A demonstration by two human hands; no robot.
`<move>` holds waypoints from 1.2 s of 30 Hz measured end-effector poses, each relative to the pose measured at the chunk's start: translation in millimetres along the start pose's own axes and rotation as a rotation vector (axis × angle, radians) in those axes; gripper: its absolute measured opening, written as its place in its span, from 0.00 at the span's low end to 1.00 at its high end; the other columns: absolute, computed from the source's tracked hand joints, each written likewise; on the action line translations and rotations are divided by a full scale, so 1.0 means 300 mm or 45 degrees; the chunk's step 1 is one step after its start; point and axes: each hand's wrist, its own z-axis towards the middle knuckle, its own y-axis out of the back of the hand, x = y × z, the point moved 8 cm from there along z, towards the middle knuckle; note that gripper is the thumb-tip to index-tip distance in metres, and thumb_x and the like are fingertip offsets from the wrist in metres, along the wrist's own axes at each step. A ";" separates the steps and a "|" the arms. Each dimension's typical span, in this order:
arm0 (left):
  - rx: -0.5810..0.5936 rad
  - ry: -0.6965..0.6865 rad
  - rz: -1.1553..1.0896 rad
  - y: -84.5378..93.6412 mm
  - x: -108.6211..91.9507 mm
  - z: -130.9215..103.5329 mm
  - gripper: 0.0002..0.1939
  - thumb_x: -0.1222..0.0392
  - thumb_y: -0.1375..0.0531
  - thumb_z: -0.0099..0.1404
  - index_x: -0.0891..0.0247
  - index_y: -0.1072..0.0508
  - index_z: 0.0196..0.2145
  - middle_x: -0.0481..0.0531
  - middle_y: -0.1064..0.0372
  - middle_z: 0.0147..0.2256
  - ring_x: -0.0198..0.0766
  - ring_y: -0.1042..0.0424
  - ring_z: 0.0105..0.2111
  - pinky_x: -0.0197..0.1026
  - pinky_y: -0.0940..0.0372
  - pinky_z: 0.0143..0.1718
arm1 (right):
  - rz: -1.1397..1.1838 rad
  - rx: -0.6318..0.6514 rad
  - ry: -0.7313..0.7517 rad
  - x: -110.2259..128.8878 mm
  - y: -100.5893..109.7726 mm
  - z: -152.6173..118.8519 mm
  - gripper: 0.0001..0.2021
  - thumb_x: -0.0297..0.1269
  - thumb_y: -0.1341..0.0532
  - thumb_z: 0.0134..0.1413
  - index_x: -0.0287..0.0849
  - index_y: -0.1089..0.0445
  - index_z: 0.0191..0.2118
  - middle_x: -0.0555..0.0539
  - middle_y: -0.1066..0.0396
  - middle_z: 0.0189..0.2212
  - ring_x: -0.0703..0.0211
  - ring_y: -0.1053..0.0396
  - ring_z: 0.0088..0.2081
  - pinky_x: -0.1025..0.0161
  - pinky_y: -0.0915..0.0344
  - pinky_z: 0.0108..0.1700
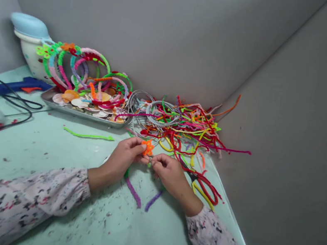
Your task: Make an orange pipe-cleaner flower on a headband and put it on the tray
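My left hand (128,154) is closed, with thumb and fingers pinching a bright orange flower (147,148) that looks made of fuzzy pipe cleaner. Close beside it, my right hand (170,174) is closed in a pinch, its fingertips at a small thin piece under the flower that I cannot make out. Below both hands, two purple fuzzy ends of a wrapped headband (134,192) point towards me; its upper part is hidden by the hands. A bright green pipe cleaner (88,135) lies on the table to the left of my left hand.
A metal tray (85,116) holds shells and several fuzzy wrapped headbands (80,65). Behind my hands lie wire hoops (163,114) and a heap of pipe cleaners (201,125). Scissors (205,189) rest by my right wrist. At left are a blue glue gun (21,86), its cable, and a lidded container (32,48).
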 end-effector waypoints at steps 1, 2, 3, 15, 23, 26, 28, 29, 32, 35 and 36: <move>-0.006 -0.007 -0.003 0.002 -0.002 0.001 0.09 0.59 0.38 0.55 0.66 0.33 0.30 0.47 0.32 0.27 0.30 0.30 0.24 0.35 0.31 0.30 | 0.000 0.004 0.006 0.003 0.005 0.000 0.06 0.33 0.45 0.49 0.39 0.32 0.30 0.55 0.38 0.19 0.67 0.42 0.21 0.70 0.45 0.23; -0.013 -0.015 -0.008 0.004 -0.004 0.002 0.09 0.59 0.38 0.55 0.66 0.34 0.30 0.46 0.33 0.26 0.30 0.30 0.24 0.35 0.31 0.30 | -0.002 0.016 0.014 0.007 0.008 0.000 0.06 0.33 0.45 0.49 0.39 0.32 0.30 0.54 0.37 0.20 0.67 0.42 0.21 0.70 0.44 0.23; -0.021 -0.024 -0.015 0.007 -0.006 0.003 0.09 0.59 0.38 0.55 0.66 0.34 0.30 0.46 0.33 0.26 0.31 0.30 0.24 0.35 0.31 0.30 | -0.009 0.036 0.022 0.011 0.009 -0.001 0.06 0.33 0.45 0.49 0.39 0.31 0.30 0.54 0.36 0.21 0.67 0.41 0.21 0.69 0.44 0.24; -0.017 0.000 -0.031 0.008 0.007 0.003 0.09 0.58 0.37 0.53 0.65 0.33 0.29 0.46 0.32 0.26 0.31 0.30 0.24 0.36 0.32 0.30 | -0.275 0.033 0.181 0.048 -0.008 -0.021 0.08 0.33 0.44 0.53 0.40 0.29 0.28 0.52 0.34 0.22 0.66 0.40 0.24 0.69 0.43 0.27; 0.003 0.005 -0.011 0.000 0.003 0.002 0.10 0.58 0.37 0.54 0.65 0.34 0.28 0.46 0.33 0.25 0.30 0.31 0.22 0.34 0.33 0.28 | -0.446 -0.029 0.373 0.093 -0.002 -0.033 0.06 0.26 0.44 0.48 0.40 0.31 0.26 0.52 0.33 0.25 0.66 0.38 0.27 0.68 0.43 0.31; 0.003 0.008 -0.007 -0.003 0.000 0.000 0.10 0.58 0.38 0.54 0.65 0.34 0.28 0.45 0.33 0.25 0.30 0.31 0.22 0.35 0.33 0.29 | -0.453 -0.068 0.378 0.093 0.005 -0.032 0.06 0.25 0.44 0.46 0.40 0.31 0.26 0.52 0.33 0.26 0.65 0.37 0.27 0.68 0.42 0.31; 0.006 0.010 -0.011 -0.006 -0.004 -0.002 0.10 0.58 0.37 0.53 0.65 0.35 0.27 0.45 0.33 0.24 0.31 0.30 0.22 0.35 0.33 0.28 | -0.448 -0.091 0.366 0.088 0.011 -0.029 0.07 0.26 0.44 0.46 0.41 0.30 0.27 0.52 0.32 0.26 0.64 0.37 0.27 0.67 0.42 0.31; 0.006 0.008 -0.013 -0.006 -0.007 -0.002 0.10 0.58 0.37 0.53 0.65 0.35 0.27 0.45 0.34 0.24 0.31 0.30 0.22 0.35 0.33 0.28 | -0.439 -0.099 0.357 0.084 0.015 -0.027 0.07 0.26 0.44 0.46 0.41 0.30 0.27 0.52 0.32 0.25 0.64 0.37 0.27 0.67 0.42 0.31; -0.006 -0.003 -0.010 -0.003 -0.015 -0.003 0.11 0.57 0.37 0.53 0.65 0.34 0.27 0.45 0.34 0.23 0.31 0.31 0.21 0.34 0.33 0.27 | -0.382 -0.103 0.313 0.068 0.026 -0.017 0.06 0.27 0.45 0.46 0.41 0.31 0.26 0.53 0.33 0.24 0.64 0.38 0.26 0.68 0.42 0.29; -0.024 -0.011 0.004 0.004 -0.016 0.000 0.10 0.58 0.37 0.53 0.65 0.34 0.28 0.45 0.33 0.24 0.30 0.30 0.21 0.34 0.33 0.27 | -0.331 -0.117 0.217 0.045 0.042 -0.005 0.06 0.28 0.45 0.45 0.41 0.31 0.25 0.53 0.34 0.22 0.65 0.39 0.24 0.68 0.43 0.28; -0.029 -0.006 0.012 0.007 -0.014 0.001 0.10 0.58 0.37 0.53 0.65 0.34 0.28 0.45 0.33 0.24 0.30 0.30 0.21 0.34 0.32 0.28 | -0.316 -0.128 0.187 0.038 0.049 -0.002 0.05 0.29 0.45 0.46 0.41 0.31 0.26 0.53 0.34 0.22 0.64 0.39 0.24 0.68 0.43 0.27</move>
